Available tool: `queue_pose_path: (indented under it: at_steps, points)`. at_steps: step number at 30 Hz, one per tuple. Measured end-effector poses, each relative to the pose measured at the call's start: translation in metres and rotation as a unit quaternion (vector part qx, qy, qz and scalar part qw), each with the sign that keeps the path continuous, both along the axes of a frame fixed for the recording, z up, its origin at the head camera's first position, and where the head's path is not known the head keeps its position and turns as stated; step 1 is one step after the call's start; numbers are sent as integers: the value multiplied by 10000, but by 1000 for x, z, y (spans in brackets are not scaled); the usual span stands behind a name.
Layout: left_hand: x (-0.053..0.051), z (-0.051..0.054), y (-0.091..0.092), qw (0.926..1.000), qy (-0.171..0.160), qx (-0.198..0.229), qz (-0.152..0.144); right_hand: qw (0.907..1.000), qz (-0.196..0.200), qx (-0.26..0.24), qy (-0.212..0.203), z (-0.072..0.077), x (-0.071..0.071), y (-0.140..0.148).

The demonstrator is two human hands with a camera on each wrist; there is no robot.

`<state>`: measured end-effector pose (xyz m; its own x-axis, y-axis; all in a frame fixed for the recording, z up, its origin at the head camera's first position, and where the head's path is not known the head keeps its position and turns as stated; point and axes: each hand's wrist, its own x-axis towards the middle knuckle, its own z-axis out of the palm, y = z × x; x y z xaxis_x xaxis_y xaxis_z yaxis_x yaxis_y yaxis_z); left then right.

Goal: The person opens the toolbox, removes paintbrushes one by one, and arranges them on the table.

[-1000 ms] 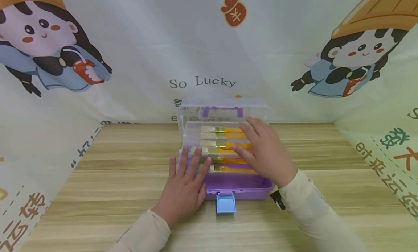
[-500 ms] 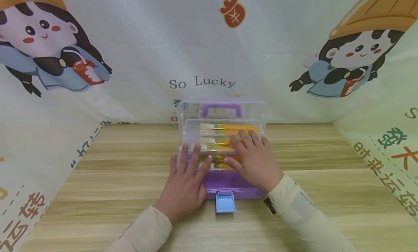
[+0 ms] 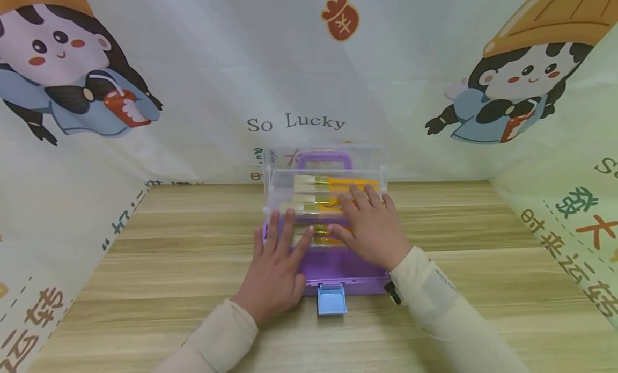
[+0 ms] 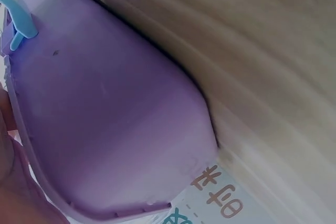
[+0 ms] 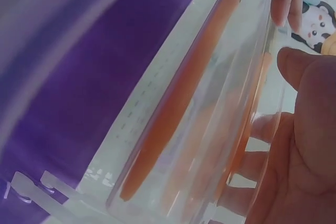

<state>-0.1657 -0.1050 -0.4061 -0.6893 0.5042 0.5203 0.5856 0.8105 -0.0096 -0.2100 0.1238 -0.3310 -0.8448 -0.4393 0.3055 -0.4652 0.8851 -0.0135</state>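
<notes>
A purple plastic case [image 3: 345, 263] sits on the table with its clear lid [image 3: 369, 157] raised at the back. Stepped clear trays [image 3: 277, 193] inside hold several paintbrushes [image 3: 309, 180] with pale bristles and orange handles. My left hand [image 3: 275, 276] lies with straight, spread fingers over the case's left side, their tips at the trays. Over the brush handles, my right hand [image 3: 376, 228] rests with its fingers extended. In the right wrist view, an orange brush handle [image 5: 181, 100] shows through clear plastic beside my right hand. The case's purple wall [image 4: 105, 103] fills much of the left wrist view.
A light blue latch [image 3: 331, 302] hangs down at the case's front. A purple carrying handle [image 3: 325, 157] shows through the lid. The wooden table [image 3: 183, 244] extends around the case, with printed cloth [image 3: 217, 67] standing behind and at both sides.
My right hand has moved left and its fingers have come down over the brush handles. The trays with the brushes have shifted slightly up and back. My left hand stays nearly in place.
</notes>
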Motion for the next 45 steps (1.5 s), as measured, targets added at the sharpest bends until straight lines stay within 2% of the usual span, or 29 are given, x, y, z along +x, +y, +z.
queue_pose_path:
  at_steps: [5,13,34,45]
  points:
    - [-1,-4,1,10000,40,-28,78,10000,-5,-49,-68,2,-5,-2]
    - [1,-9,4,9985,20,-454,312,9998,-9,-70,-184,3,-16,-2]
    - [2,-3,8,9929,-517,-905,571,9981,-85,-80,-604,7,-45,-3]
    - [1,-3,8,9932,-648,-781,566,9975,-54,-176,-688,2,-62,-5]
